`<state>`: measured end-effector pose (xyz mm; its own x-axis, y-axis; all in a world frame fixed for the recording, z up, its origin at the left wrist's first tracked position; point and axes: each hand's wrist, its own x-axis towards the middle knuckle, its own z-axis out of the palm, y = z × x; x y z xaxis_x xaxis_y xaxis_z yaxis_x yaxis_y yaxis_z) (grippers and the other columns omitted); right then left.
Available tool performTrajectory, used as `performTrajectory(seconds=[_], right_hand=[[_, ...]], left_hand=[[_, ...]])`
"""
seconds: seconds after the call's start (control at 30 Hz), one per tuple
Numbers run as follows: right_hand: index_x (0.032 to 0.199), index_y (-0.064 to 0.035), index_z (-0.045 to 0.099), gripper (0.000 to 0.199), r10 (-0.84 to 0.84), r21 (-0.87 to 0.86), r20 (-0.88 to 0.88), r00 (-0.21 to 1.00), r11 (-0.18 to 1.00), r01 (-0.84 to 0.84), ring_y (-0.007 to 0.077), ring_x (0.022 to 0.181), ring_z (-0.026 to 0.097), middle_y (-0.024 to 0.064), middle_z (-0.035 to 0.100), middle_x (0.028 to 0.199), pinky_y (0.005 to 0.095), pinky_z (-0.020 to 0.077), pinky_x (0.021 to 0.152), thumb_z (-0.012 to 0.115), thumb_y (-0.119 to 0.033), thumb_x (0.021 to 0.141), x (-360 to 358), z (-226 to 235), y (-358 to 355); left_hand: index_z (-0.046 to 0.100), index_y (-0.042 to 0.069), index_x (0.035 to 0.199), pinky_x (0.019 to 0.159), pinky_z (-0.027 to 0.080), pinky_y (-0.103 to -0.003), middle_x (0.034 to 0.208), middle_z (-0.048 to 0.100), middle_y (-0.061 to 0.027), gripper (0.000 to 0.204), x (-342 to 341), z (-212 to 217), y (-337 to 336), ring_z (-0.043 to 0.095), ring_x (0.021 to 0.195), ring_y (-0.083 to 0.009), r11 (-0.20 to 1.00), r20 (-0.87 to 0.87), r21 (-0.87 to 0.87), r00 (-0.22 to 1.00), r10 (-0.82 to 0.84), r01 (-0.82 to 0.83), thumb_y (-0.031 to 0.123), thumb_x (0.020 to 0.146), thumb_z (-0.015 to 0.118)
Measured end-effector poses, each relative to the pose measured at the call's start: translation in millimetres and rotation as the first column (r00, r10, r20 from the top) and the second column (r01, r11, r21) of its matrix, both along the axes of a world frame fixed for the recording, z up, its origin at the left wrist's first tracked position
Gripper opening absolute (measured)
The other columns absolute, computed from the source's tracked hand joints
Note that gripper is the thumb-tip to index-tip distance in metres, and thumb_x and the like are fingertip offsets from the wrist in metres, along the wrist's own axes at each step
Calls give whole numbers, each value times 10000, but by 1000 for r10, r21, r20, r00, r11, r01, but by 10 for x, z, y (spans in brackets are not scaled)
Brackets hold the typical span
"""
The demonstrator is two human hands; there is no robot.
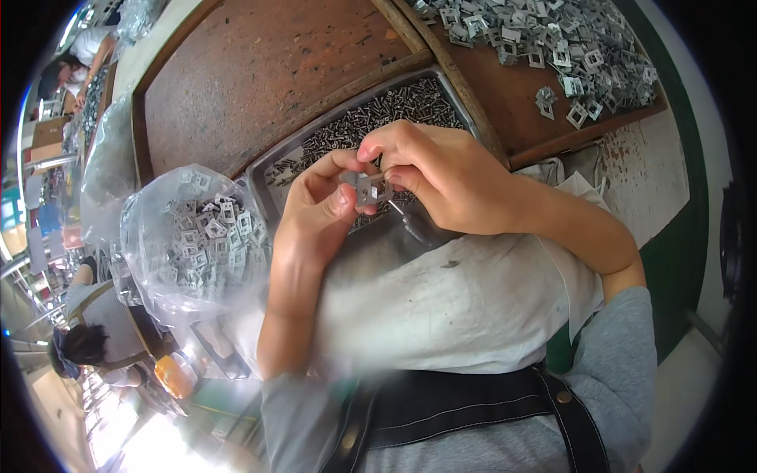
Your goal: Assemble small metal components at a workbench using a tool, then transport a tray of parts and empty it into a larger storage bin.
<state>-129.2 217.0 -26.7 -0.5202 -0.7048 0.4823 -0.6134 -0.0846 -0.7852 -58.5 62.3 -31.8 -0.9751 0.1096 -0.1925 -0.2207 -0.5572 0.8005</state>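
A small grey metal bracket (367, 191) with square openings is held up over a tray of screws. My left hand (319, 201) grips it between thumb and fingers on its left side. From the right, my right hand (438, 177) reaches in, thumb and forefinger closed at the bracket's upper right; whatever small piece lies between them is hidden. Under that hand, a thin metal shaft with a dark, blurred handle (419, 229) slants down to the right; whether the hand holds it I cannot tell.
Around my hands lies the grey plastic tray (260, 183) full of small screws (347, 124). A clear plastic bag (150, 260) of brackets stands at left. More brackets (560, 55) heap on the wooden-edged board, far right. A wooden tray (236, 87) lies behind. Other people work at far left.
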Motion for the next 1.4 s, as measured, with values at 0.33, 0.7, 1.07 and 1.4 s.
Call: performTrajectory(seconds=[0.33, 0.7, 1.07, 1.4], right_hand=[[936, -23, 425, 237, -12, -33, -18, 1000, 999, 12, 205, 650, 534, 113, 522, 781, 280, 419, 556, 453, 58, 716, -31, -9, 39], [909, -63, 406, 250, -83, -34, -126, 988, 996, 80, 197, 632, 521, 34, 508, 645, 306, 409, 527, 495, -14, 680, -32, -38, 5], [893, -63, 408, 208, -93, -37, -125, 988, 995, 89, 222, 615, 515, 62, 512, 657, 326, 405, 522, 506, -46, 710, -52, -73, 5], [818, -59, 470, 157, -134, -67, -111, 985, 990, 127, 233, 668, 515, 69, 511, 702, 319, 405, 562, 544, -52, 680, -59, -27, 5]], left_hand=[[470, -12, 993, 605, 424, -228, 839, 529, -78, 504, -10, 31, 90, 510, 698, -139, 997, 50, -27, 996, 72, -71, 314, 650, 644], [463, -41, 1025, 607, 421, -241, 866, 527, -102, 511, 5, -1, 47, 505, 708, -147, 999, 6, -14, 999, 46, -46, 320, 690, 604], [464, -25, 1020, 594, 396, -235, 883, 523, -82, 435, -9, -24, 31, 490, 699, -149, 999, 10, 15, 999, 43, -43, 240, 703, 602], [477, -4, 987, 589, 396, -223, 910, 519, -86, 392, -8, -30, 60, 486, 693, -135, 995, -15, 1, 994, 105, -105, 189, 680, 627]])
